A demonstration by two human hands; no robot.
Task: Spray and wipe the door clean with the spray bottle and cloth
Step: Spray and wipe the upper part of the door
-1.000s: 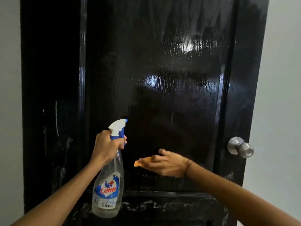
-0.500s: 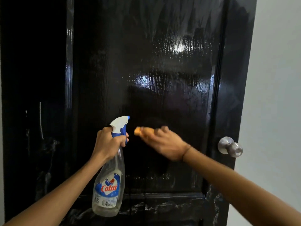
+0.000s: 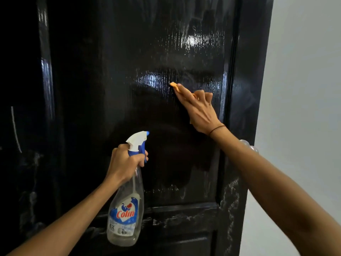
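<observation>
Head view: you face a glossy black door that fills most of the frame, with both your arms raised to it.
Left hand grip: your left hand is wrapped around the neck of the spray bottle, fingers curled tight under the white and blue trigger head, one finger lying across the blue trigger. The nozzle points at the door toward 1 o'clock.
Spray bottle: clear plastic, hanging upright below your fist at about 7 o'clock of the frame; only a little liquid shows near its base.
Label: the red word "Colin" reads plainly on a blue and white label; below it you can make out "6X", and the smaller print is too blurred to read.
Right hand grip: your right hand presses an orange cloth against the door panel, the forefinger stretched flat along it, the other fingers bent at the knuckles. A thin black band circles that wrist.
Cloth: at about 1 o'clock from the bottle, its tip poking out past your fingertips beside a bright reflection.
Door surface: wet streaks and smears show on the upper panel and along the lower rail.
Door knob: metallic, mostly hidden behind your right forearm at 3 o'clock.
Wall: pale, to the right of the door.
</observation>
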